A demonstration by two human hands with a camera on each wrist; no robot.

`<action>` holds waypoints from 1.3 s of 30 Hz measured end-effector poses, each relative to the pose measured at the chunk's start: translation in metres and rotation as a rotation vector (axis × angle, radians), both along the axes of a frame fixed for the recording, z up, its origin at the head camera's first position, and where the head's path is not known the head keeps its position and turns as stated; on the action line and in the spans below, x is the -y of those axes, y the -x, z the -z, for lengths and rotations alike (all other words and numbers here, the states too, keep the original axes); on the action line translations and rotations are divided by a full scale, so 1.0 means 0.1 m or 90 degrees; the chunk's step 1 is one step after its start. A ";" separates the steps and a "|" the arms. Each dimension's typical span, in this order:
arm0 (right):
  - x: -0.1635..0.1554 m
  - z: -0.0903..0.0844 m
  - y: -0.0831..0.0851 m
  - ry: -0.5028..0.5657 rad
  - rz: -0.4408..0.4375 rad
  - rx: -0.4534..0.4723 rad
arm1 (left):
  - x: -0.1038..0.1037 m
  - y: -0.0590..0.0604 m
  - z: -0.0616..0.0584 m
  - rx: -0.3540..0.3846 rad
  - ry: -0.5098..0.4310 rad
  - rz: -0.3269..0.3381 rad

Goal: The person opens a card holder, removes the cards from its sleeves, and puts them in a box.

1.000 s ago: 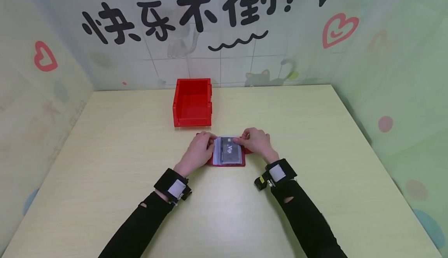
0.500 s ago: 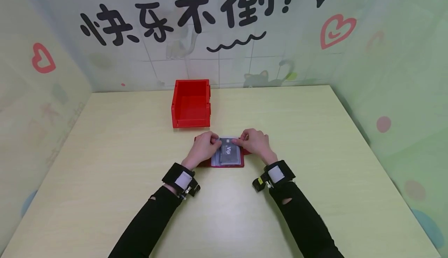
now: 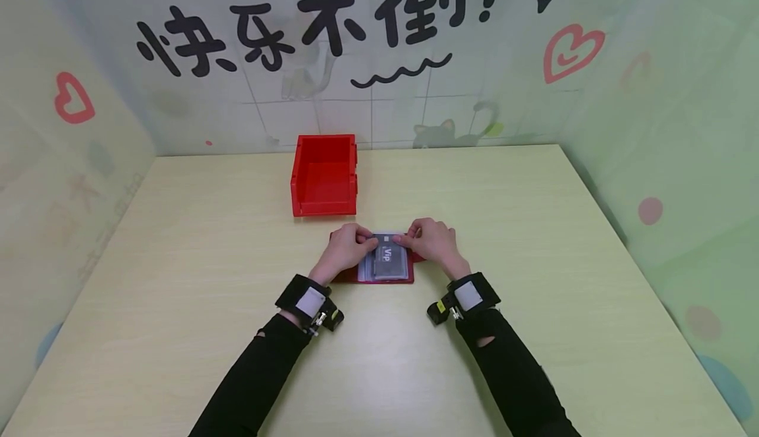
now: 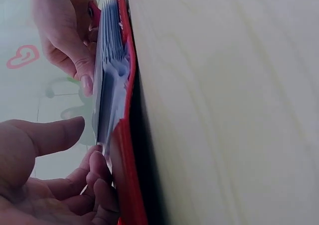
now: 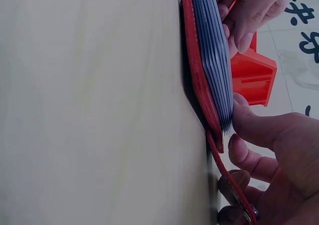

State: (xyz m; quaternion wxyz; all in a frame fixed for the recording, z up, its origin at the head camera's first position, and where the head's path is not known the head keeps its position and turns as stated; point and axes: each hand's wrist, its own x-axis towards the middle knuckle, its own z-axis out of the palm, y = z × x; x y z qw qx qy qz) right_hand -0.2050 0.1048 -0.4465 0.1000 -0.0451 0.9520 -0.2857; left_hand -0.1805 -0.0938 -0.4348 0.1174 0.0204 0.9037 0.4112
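Upper centre-left, a red bin [image 3: 324, 190] stands on the worktop [image 3: 207, 246]; then the left hand [image 3: 345, 250], thumb and fingers apart; mid-frame, the red card holder [image 3: 347, 275]; then the right hand [image 3: 435, 240], clamped on its edge.

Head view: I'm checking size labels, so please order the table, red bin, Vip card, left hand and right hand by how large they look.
1. Table
2. Red bin
3. Left hand and right hand: too alike to rank
4. Vip card, its visible part
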 end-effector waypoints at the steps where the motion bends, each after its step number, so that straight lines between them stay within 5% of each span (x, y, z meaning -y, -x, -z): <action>1: 0.00 0.00 0.00 -0.001 0.000 -0.001 | 0.00 0.00 -0.01 0.005 -0.001 0.000; 13: 0.02 -0.01 -0.01 0.002 0.007 -0.002 | -0.01 0.02 -0.11 0.064 -0.025 -0.020; 30: -0.01 0.02 0.00 -0.010 -0.016 0.002 | 0.03 0.08 -0.01 0.135 -0.173 -0.064; 39: 0.00 0.03 0.01 -0.022 -0.013 0.004 | 0.13 0.10 -0.03 0.191 -0.186 -0.061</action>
